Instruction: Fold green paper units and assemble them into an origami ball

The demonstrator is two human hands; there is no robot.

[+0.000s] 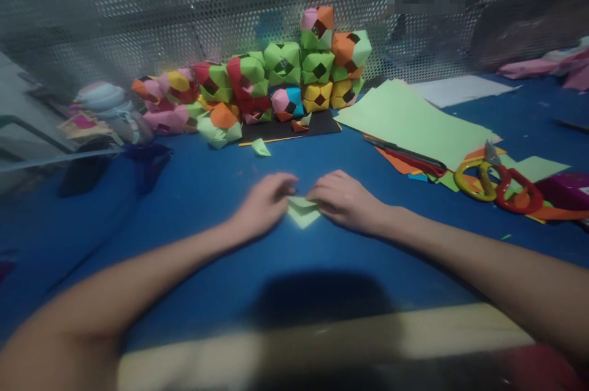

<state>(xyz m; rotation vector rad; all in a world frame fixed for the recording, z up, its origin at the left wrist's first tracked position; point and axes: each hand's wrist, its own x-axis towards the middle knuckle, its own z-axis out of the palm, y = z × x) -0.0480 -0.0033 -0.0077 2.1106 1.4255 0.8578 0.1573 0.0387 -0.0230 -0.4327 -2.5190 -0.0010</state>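
Note:
A small pale green sheet of folded paper [302,215] lies on the blue tabletop, one corner pointing toward me and a crease across its upper part. My left hand [267,199] has curled fingers at the paper's left edge. At the right edge, the bent fingers of my right hand [343,197] press on the paper. Both sets of fingertips partly cover its side corners. Beyond my hands lies a little folded green paper piece [261,147], apart from both of them.
Stacked paper cubes [283,64] in several colours line the back by a perforated metal screen [221,4]. Green paper sheets [414,121] lie at right, near a dark and red cutter [409,156] and scissors [499,185] with yellow and red handles. A desk fan [108,102] stands left.

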